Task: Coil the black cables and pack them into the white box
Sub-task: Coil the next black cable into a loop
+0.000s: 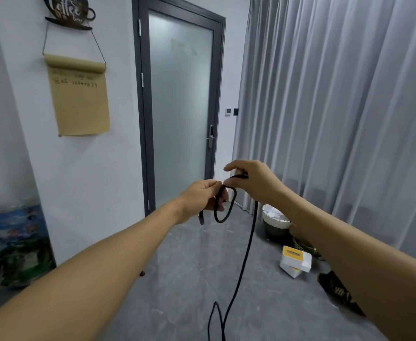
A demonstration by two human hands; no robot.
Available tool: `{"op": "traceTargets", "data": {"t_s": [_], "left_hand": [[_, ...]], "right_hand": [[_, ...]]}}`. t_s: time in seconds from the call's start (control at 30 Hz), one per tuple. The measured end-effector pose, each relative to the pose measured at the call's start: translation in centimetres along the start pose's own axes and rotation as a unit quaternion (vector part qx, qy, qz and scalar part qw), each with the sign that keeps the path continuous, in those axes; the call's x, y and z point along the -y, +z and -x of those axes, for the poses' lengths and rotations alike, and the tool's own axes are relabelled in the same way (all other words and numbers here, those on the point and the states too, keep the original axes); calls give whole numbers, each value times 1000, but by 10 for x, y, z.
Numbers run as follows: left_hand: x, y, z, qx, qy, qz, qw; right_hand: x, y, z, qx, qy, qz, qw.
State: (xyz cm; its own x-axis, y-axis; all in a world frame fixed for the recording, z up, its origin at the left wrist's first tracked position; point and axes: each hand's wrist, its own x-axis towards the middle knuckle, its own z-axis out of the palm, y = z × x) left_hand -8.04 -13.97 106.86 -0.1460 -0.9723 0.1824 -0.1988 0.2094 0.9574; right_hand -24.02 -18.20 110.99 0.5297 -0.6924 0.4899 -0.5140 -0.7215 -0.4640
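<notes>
The black cable (245, 244) is in the air in front of the person, held by both hands. The left hand (202, 196) pinches it where a small loop hangs down, and a short end with a plug hangs beside this loop. The right hand (251, 180) has its fingers curled around the cable just above — from there the cable falls straight down to the grey floor (182, 279). A white box (296, 262) with a yellow top lies on the floor at the right, near a small bin (275, 222) and the grey curtain (337, 107). Behind the hands stands a frosted glass door (180, 107).
</notes>
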Motion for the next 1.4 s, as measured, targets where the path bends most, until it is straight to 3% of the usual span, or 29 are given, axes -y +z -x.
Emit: {"op": "traceTargets", "data": {"t_s": [0.13,0.43,0.77,1.07,1.27,1.4], "left_hand": [[-9,2,5,-6,-28,91,995],[-14,-13,10,-21,-59,177,982],[-23,-24,8,-79,-41,162,983],[-15,-22,4,-73,-35,209,975],[-11,-30,-6,-177,-33,158,971],[-13,-51,-7,-274,-39,188,942]], "right_hand": [[-6,5,0,82,11,-23,996],[-3,20,-15,70,61,-122,988],[-2,28,-26,125,58,-226,964],[-9,31,-31,63,91,-285,952],[-18,34,-32,43,113,-280,952],[-36,37,-27,37,133,-276,951]]}}
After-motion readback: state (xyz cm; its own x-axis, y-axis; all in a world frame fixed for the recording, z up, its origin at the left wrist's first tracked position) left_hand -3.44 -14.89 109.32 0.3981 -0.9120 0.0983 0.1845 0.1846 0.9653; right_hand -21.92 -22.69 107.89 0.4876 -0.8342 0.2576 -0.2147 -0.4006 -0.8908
